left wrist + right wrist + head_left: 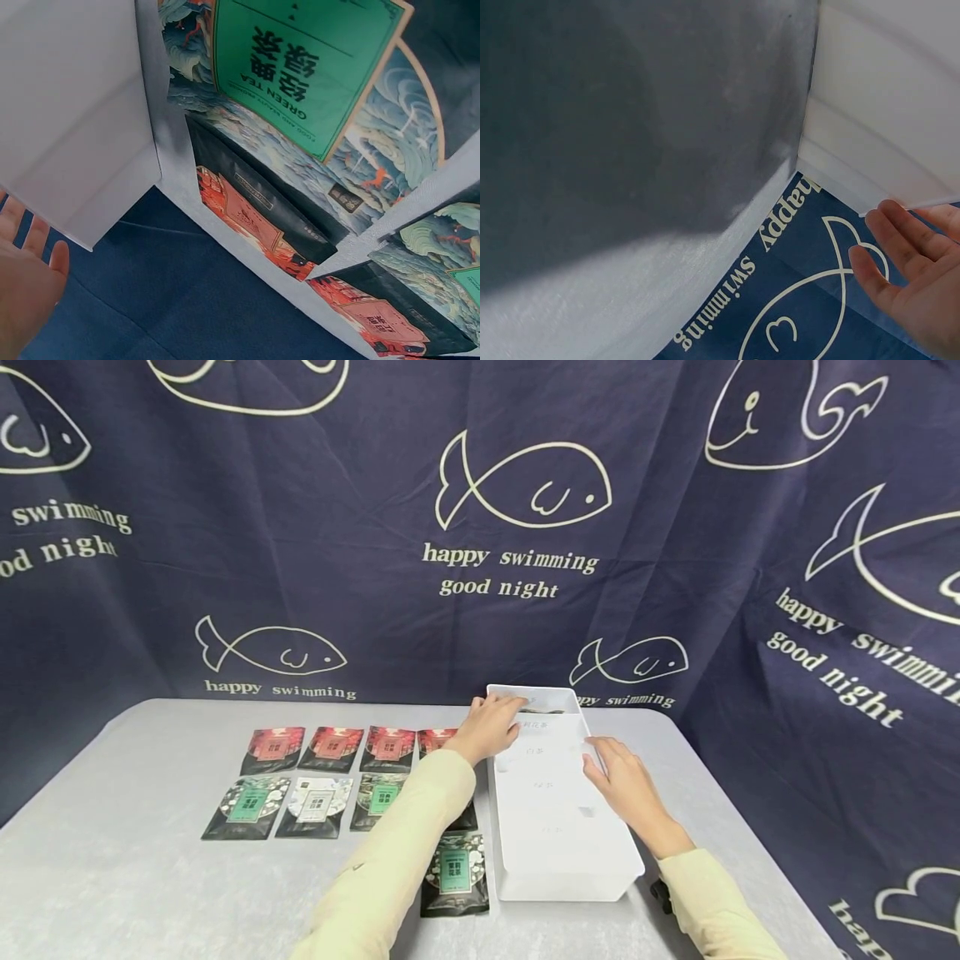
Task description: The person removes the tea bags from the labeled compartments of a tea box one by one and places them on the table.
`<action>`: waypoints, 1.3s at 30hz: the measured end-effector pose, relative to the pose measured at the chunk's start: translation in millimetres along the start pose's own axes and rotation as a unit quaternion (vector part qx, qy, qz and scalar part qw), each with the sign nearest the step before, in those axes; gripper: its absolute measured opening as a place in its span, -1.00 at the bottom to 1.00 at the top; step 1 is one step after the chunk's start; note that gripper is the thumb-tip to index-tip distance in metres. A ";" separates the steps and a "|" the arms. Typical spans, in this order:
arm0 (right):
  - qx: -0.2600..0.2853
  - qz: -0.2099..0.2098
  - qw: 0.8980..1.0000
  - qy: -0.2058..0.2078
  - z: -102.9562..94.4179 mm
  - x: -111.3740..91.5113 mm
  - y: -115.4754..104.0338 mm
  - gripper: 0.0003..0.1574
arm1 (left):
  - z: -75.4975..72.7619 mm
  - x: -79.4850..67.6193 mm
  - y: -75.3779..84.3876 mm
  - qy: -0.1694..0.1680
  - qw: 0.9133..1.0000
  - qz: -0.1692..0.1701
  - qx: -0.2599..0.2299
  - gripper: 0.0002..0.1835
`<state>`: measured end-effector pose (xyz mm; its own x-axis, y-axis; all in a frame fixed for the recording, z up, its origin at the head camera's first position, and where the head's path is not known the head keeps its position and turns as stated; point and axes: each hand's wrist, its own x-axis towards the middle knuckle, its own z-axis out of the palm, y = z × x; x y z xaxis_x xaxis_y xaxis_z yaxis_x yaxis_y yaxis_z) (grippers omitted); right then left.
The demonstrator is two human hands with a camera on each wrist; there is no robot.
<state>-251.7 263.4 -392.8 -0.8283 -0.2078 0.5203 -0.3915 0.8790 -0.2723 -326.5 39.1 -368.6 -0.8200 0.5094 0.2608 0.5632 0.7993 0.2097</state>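
Observation:
A long white box [562, 887] with labelled dividers stands on the table. Over its far left corner reaches my left hand [487, 727], fingertips at the rear compartment, where a dark item [542, 711] shows in part. The left wrist view has that hand [28, 281] at the box's edge, its fingertips hidden behind the wall. Along the right rim lies my right hand [628, 787], fingers extended. In the right wrist view its fingers [904, 240] touch the rim, loosely bent. Beside the box's left wall lies a jasmine tea sachet [454, 872].
Red-topped tea sachets [273, 750] form a back row left of the box. Before them lie green-labelled sachets [247, 807] and a white one [313, 806]; my left sleeve [405, 827] covers part of this row. A small black object [661, 896] sits by my right sleeve.

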 end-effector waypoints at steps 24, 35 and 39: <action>0.011 0.001 1.000 0.001 2.2 -1.1 2.3 -0.56 | 4.0 1.0 1.3 0.081 0.995 -0.053 -0.039 -0.71; 0.015 0.006 1.000 0.000 2.1 -0.6 1.7 -0.56 | 3.4 -0.3 2.1 0.138 0.987 -0.082 -0.032 -0.81; 0.016 0.008 1.000 -0.001 1.6 -0.7 1.7 -0.56 | 3.6 -0.7 1.5 0.157 0.983 -0.088 -0.026 -0.82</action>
<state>-252.4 264.3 -395.0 -0.8355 -0.1946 0.5138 -0.3903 0.8685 -0.3057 -325.5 41.1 -371.9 -0.8377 0.2345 0.4933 0.4270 0.8443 0.3237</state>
